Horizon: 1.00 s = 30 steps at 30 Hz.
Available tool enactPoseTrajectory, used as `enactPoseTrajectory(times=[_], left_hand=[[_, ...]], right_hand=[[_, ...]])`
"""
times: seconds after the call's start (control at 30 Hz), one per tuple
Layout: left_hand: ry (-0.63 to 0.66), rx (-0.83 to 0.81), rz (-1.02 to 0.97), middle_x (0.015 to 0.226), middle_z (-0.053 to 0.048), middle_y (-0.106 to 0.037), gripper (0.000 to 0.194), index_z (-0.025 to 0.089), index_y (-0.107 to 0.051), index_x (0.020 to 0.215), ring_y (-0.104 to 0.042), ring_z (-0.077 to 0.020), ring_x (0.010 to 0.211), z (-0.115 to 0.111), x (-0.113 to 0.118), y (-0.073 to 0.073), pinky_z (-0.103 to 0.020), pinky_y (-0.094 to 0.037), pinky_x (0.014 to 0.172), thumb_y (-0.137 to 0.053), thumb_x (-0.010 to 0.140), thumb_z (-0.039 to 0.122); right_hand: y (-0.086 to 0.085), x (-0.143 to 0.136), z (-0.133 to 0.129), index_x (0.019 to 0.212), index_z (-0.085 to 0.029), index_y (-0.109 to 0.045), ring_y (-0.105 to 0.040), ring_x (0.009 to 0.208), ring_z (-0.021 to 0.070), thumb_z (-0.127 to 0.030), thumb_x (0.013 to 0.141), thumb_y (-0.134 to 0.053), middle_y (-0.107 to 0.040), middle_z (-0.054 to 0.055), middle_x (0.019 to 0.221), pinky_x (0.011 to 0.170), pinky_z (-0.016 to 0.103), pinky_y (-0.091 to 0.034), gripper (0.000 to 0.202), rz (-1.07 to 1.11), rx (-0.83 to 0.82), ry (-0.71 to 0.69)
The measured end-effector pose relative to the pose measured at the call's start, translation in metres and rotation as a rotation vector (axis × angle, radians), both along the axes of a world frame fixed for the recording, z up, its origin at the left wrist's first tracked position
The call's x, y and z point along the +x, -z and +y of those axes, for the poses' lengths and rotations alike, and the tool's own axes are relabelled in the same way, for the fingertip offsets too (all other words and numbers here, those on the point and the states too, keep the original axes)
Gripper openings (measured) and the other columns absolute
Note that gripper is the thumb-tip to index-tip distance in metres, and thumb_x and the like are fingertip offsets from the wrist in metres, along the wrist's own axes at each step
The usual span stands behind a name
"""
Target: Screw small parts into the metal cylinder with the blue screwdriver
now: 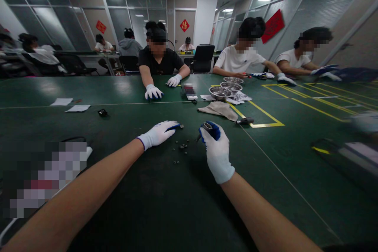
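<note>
My left hand (159, 134), in a white glove with blue fingertips, reaches in over the table. Its fingers are drawn together at a small metal part (182, 126), which seems pinched at their tips. My right hand (217, 149), gloved alike, is closed around a dark tool with a round, ring-like end (207, 126) facing up. A thin tip of it points down and left; the glove hides the rest. Between the hands, several small metal nuts (176, 162) lie scattered about a darker small metal piece (182, 146).
Beyond my hands are a grey cloth (218, 110), a dark-handled tool (245, 121), steel bowls (220, 93) and yellow tape (267, 125). A black object (102, 112) and papers (77, 108) lie left. Co-workers with gloved hands (154, 92) sit across the green table (132, 212).
</note>
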<state>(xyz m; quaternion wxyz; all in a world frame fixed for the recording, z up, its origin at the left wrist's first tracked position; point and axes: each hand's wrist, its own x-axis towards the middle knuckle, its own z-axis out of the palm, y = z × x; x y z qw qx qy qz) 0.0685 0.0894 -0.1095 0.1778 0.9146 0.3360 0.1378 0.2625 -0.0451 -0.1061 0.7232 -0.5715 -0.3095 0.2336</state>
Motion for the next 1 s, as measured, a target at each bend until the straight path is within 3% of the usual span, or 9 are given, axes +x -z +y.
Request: enactPoseTrajectory(times=[0.17, 0.27, 0.37, 0.53, 0.67, 0.87, 1.0], left_hand=[[0.112, -0.251, -0.298, 0.152, -0.007, -0.060, 0.051, 0.022, -0.062, 0.144, -0.052, -0.0275, 0.143, -0.040, -0.007, 0.002, -0.047, -0.030, 0.127, -0.053, 0.098, 0.044], [0.069, -0.514, -0.595, 0.152, -0.008, -0.059, 0.056, 0.020, -0.066, 0.139, -0.051, -0.0286, 0.144, -0.042, 0.001, 0.006, -0.045, -0.028, 0.128, -0.057, 0.095, 0.054], [-0.050, -0.727, -0.824, 0.160, -0.012, -0.050, 0.073, 0.017, -0.062, 0.144, -0.044, -0.0295, 0.150, -0.032, 0.019, 0.009, -0.044, -0.028, 0.128, -0.047, 0.095, 0.068], [-0.051, -0.792, -0.814, 0.158, -0.015, -0.050, 0.083, 0.015, -0.062, 0.143, -0.044, -0.0328, 0.149, -0.019, 0.059, 0.015, -0.048, -0.032, 0.126, -0.039, 0.093, 0.078], [-0.028, -0.767, -0.765, 0.143, -0.015, -0.066, 0.083, 0.013, -0.073, 0.128, -0.053, -0.0343, 0.142, -0.020, 0.076, 0.018, -0.046, -0.035, 0.123, -0.046, 0.089, 0.081], [-0.004, -0.731, -0.640, 0.107, -0.007, -0.082, 0.059, 0.016, -0.082, 0.094, -0.070, -0.0308, 0.114, -0.027, 0.066, 0.010, -0.047, -0.042, 0.118, -0.056, 0.091, 0.070], [0.001, -0.758, -0.617, 0.107, -0.008, -0.082, 0.062, 0.016, -0.081, 0.100, -0.072, -0.0306, 0.112, -0.036, 0.052, 0.003, -0.047, -0.046, 0.114, -0.050, 0.094, 0.069]], right_hand=[[0.008, 0.008, 0.012, 0.111, -0.015, -0.072, -0.072, 0.107, 0.0298, -0.041, 0.070, -0.078, -0.078, 0.014, 0.107, 0.098, 0.048, -0.056, 0.049, 0.037, 0.050, 0.024], [0.014, 0.010, 0.017, 0.111, -0.015, -0.073, -0.072, 0.108, 0.0296, -0.041, 0.071, -0.077, -0.078, 0.014, 0.109, 0.101, 0.049, -0.055, 0.048, 0.039, 0.048, 0.022], [0.019, 0.011, 0.020, 0.111, -0.016, -0.073, -0.072, 0.107, 0.0287, -0.042, 0.073, -0.077, -0.078, 0.013, 0.109, 0.101, 0.048, -0.055, 0.047, 0.021, 0.055, 0.019], [0.024, 0.011, 0.023, 0.111, -0.016, -0.074, -0.072, 0.104, 0.0283, -0.042, 0.074, -0.076, -0.079, 0.013, 0.106, 0.100, 0.048, -0.055, 0.045, -0.020, 0.059, 0.004], [0.026, 0.013, 0.024, 0.111, -0.016, -0.073, -0.071, 0.105, 0.0283, -0.044, 0.075, -0.075, -0.078, 0.013, 0.106, 0.101, 0.048, -0.053, 0.047, -0.030, 0.056, -0.002], [0.023, 0.014, 0.022, 0.108, -0.016, -0.072, -0.071, 0.104, 0.0273, -0.045, 0.071, -0.075, -0.078, 0.013, 0.107, 0.102, 0.048, -0.053, 0.047, -0.004, 0.035, 0.001], [0.019, 0.012, 0.019, 0.110, -0.014, -0.071, -0.071, 0.105, 0.0282, -0.046, 0.069, -0.075, -0.077, 0.015, 0.110, 0.103, 0.049, -0.052, 0.052, 0.012, 0.015, -0.022]])
